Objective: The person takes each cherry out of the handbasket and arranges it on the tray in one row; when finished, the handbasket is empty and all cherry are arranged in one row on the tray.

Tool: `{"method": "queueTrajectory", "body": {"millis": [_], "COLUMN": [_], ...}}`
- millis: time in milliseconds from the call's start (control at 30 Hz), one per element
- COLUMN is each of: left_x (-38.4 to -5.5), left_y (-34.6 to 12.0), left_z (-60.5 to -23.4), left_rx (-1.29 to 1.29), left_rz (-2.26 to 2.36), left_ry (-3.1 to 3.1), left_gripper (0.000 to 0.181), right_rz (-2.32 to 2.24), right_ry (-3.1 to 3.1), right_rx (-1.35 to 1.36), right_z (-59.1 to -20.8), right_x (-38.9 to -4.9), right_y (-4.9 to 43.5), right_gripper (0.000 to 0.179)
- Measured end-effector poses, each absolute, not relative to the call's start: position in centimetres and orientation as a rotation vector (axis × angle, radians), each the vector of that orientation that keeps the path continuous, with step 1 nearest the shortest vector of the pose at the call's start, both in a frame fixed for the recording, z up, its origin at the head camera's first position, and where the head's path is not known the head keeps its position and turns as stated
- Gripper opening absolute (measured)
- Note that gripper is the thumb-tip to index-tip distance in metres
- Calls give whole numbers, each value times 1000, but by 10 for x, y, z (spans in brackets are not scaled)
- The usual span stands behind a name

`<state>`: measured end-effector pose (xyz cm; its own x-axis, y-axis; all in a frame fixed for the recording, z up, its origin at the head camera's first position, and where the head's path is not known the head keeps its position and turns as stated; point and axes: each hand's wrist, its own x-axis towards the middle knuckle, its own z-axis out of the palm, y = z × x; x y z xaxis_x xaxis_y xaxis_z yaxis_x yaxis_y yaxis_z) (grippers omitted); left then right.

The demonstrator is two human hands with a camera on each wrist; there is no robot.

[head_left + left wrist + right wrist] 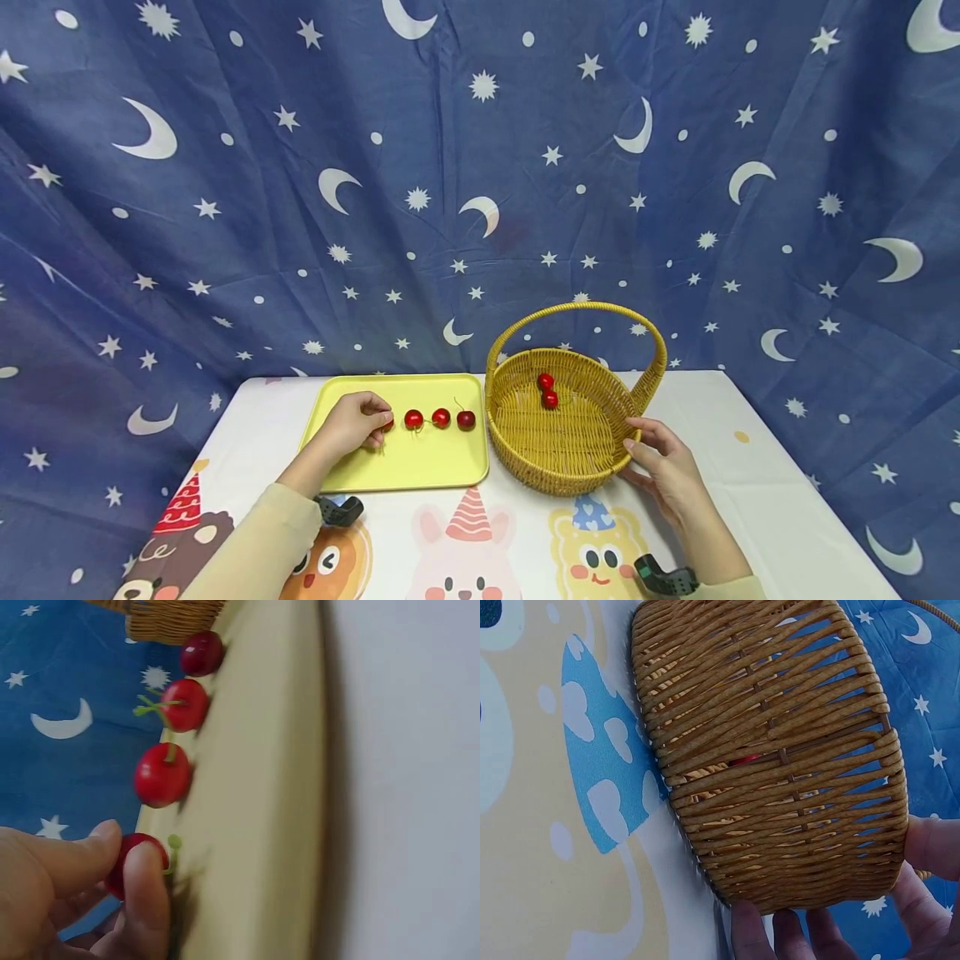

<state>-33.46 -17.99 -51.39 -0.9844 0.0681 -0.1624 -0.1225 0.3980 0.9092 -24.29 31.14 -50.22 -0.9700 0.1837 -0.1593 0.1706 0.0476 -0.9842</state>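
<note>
My left hand [358, 427] is over the left half of the yellow tray [420, 475], pinching a red cherry [136, 862] between thumb and fingertips. A thin green stem sticks out from that cherry in the left wrist view. To its right, three more cherries [441, 417] lie in a row on the tray. At the right stands a woven basket [525, 468] with a tall arched handle, and two red cherries [550, 399] sit inside it towards the back. My right hand [663, 462] grips the basket's right rim, its fingers against the woven side in the right wrist view.
Tray and basket stand side by side on a white tablecloth [765, 500] printed with cartoon animals in party hats. Behind the table hangs a dark blue curtain [420, 275] with moons and stars.
</note>
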Motion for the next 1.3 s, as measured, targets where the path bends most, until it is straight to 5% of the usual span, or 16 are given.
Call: {"method": "queueTrajectory", "body": {"millis": [1300], "left_x": [-337], "left_y": [-184], "left_z": [-520], "left_rx": [145], "left_rz": [1393], "left_ry": [2700], "left_gripper": [38], "right_rz": [2108], "right_ry": [-2292], "right_rx": [-375], "right_z": [-504], "right_x": [-243], "right_y": [312], "right_gripper": [47]}}
